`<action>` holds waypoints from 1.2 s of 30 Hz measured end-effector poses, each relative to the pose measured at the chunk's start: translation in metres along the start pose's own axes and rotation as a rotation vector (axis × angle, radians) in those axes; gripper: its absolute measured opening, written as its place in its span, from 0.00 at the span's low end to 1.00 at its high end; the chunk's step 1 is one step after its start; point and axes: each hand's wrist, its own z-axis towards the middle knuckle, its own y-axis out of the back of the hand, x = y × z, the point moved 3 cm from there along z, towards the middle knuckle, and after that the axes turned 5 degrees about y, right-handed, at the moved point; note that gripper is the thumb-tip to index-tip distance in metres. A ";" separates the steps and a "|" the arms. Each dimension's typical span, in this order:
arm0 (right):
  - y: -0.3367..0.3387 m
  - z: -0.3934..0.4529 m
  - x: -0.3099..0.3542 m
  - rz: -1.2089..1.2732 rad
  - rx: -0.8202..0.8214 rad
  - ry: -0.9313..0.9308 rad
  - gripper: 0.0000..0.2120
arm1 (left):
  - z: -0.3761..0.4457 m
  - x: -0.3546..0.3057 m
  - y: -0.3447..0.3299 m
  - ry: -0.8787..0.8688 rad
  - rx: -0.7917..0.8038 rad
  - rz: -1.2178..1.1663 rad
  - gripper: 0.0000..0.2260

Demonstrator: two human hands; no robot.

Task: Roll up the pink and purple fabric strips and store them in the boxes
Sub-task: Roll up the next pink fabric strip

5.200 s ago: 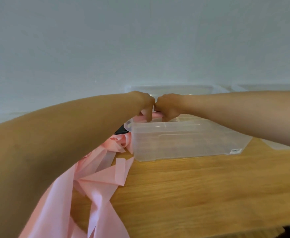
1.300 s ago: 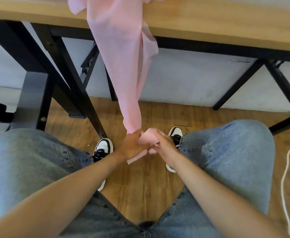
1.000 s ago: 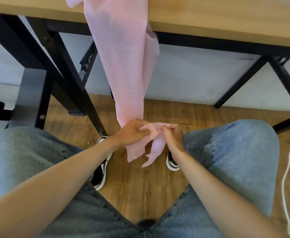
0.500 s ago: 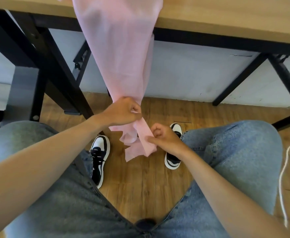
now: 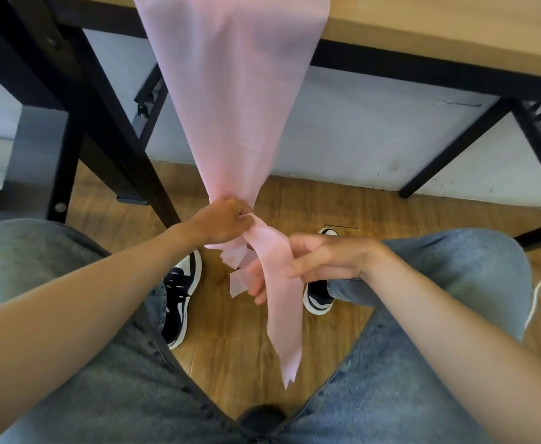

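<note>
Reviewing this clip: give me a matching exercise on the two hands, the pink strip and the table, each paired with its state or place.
Things:
1. left hand
2. right hand
3. pink strip
4. table

States:
A. wooden top on a black frame
B. hangs over the table edge
C. grips the gathered fabric
D. one loose end draped across it

Pairs: 1-C, 2-D, 3-B, 4-A

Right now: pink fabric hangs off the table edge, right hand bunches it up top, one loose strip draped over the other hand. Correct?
Not quite. In the head view the left hand grips the bunched pink fabric hanging off the table. The loose strip drapes over the right hand, thumb on it.
</note>
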 end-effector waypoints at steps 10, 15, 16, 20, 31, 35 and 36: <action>0.036 0.007 0.021 0.243 -0.247 0.123 0.25 | -0.012 0.010 -0.026 0.068 0.454 0.146 0.07; 0.057 0.015 0.019 0.378 -0.583 0.161 0.17 | -0.009 -0.015 -0.004 0.045 0.153 -0.213 0.05; 0.060 0.015 0.018 0.400 -0.634 0.167 0.16 | -0.010 -0.023 0.004 -0.012 0.148 -0.287 0.06; 0.067 0.020 0.005 0.403 -0.728 0.140 0.15 | -0.020 -0.033 -0.002 -0.186 0.477 -0.605 0.15; 0.071 0.021 -0.016 0.049 -0.956 0.003 0.11 | -0.033 -0.012 0.001 -0.015 0.162 -0.963 0.09; 0.069 0.025 -0.013 0.069 -0.944 0.022 0.13 | -0.030 -0.023 -0.001 0.084 0.171 -1.053 0.20; 0.070 0.025 -0.012 0.062 -0.961 0.034 0.13 | -0.030 -0.026 -0.002 0.105 0.210 -1.086 0.25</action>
